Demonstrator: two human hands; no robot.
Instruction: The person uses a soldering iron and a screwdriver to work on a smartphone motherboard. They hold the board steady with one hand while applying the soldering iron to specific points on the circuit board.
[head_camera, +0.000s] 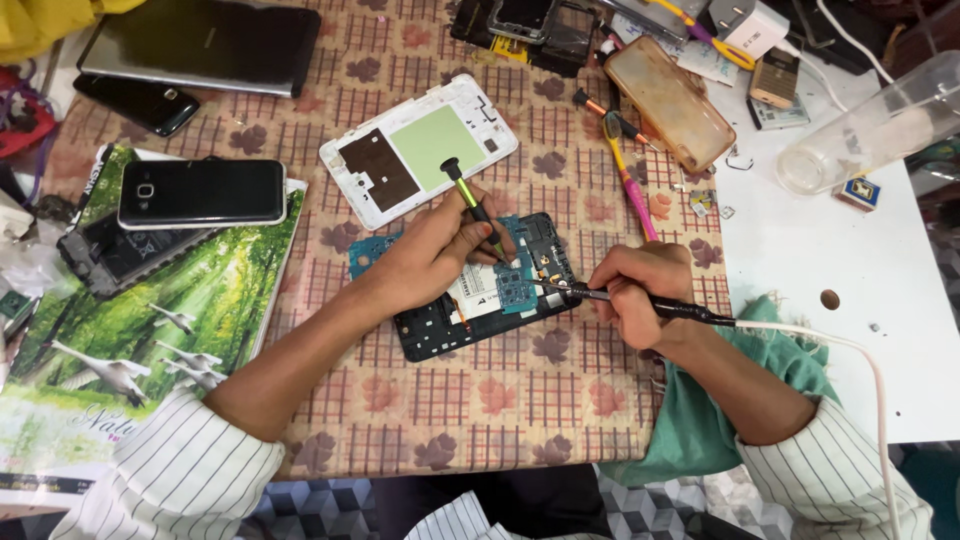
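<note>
The left hand (435, 255) was closed around a small screwdriver (472, 203) with a green shaft and black cap, its tip pointing down onto the opened tablet (440, 325). That tablet lay face down near the middle of the counter (480, 400), on a checked cloth with leaf prints, its blue circuit board (520, 290) and a white-labelled battery exposed. The right hand (640, 290) gripped a black soldering iron (620, 298) like a pen, the tip touching the board just beside the screwdriver's tip. A white cord (850, 350) ran from the iron's rear across the white part of the counter toward the lower right.

Just above the tablet lay its white back cover (420, 150), inner side up, with a pale green panel and a brown patch. To the left, a black smartphone (202, 192) rested on a glossy book (150, 330) showing a green forest and white birds. A dark tablet (200, 45) lay at the upper left. A clear yellowed phone case (668, 100) sat at the upper right, and a pink-handled tool (632, 185) lay between it and the right hand. A green cloth (710, 420) was bunched under the right forearm. A clear plastic bottle (880, 125) lay on its side at the far right.
</note>
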